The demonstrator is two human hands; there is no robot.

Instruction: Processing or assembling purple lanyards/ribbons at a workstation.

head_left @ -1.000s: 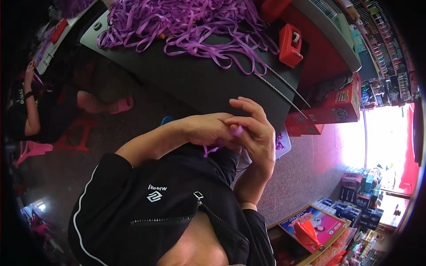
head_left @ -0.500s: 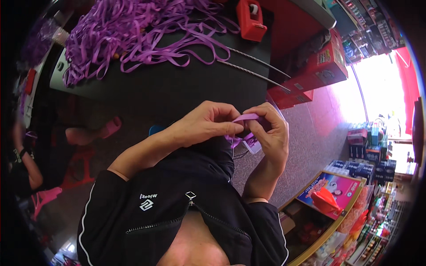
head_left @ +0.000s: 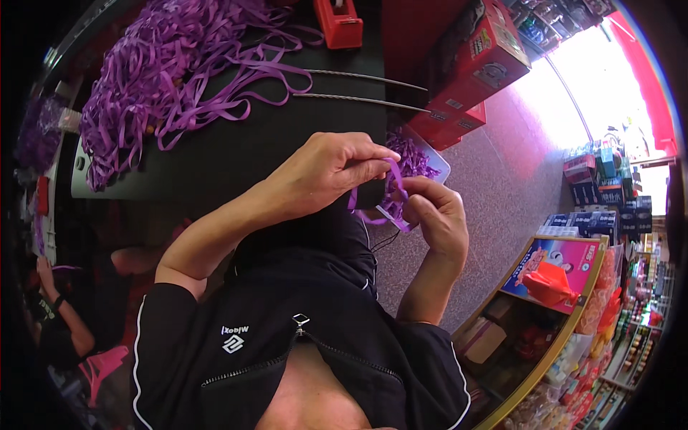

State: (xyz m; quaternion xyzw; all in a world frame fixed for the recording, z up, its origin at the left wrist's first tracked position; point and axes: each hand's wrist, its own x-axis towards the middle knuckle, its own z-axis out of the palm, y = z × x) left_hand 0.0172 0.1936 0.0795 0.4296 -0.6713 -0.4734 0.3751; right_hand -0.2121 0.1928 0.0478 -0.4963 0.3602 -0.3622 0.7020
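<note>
A narrow purple ribbon (head_left: 396,174) runs between my two hands in front of my body. My left hand (head_left: 337,172) pinches it between thumb and fingertips at the upper end. Lower and to the right, my right hand (head_left: 436,213) has its fingers closed on the same ribbon. Below hangs more of the ribbon, beside a small pale strip (head_left: 385,214) whose kind I cannot make out. Behind my fingers stands a clear plastic bin (head_left: 442,170) holding many purple ribbon pieces (head_left: 413,156). A large tangled heap of purple ribbon (head_left: 165,79) lies on the black table (head_left: 236,161).
Two twisted metal rods (head_left: 365,100) jut past the table's right edge. A red tape dispenser (head_left: 340,27) sits at the far side. Red boxes (head_left: 473,68) are stacked right of the table. A glass display case (head_left: 516,315) stands lower right. At far left, another person's arm (head_left: 68,315) shows.
My hands have moved apart, the left one higher, and the ribbon now runs downward between them. The view has shifted, showing more of the bin with ribbon pieces.
</note>
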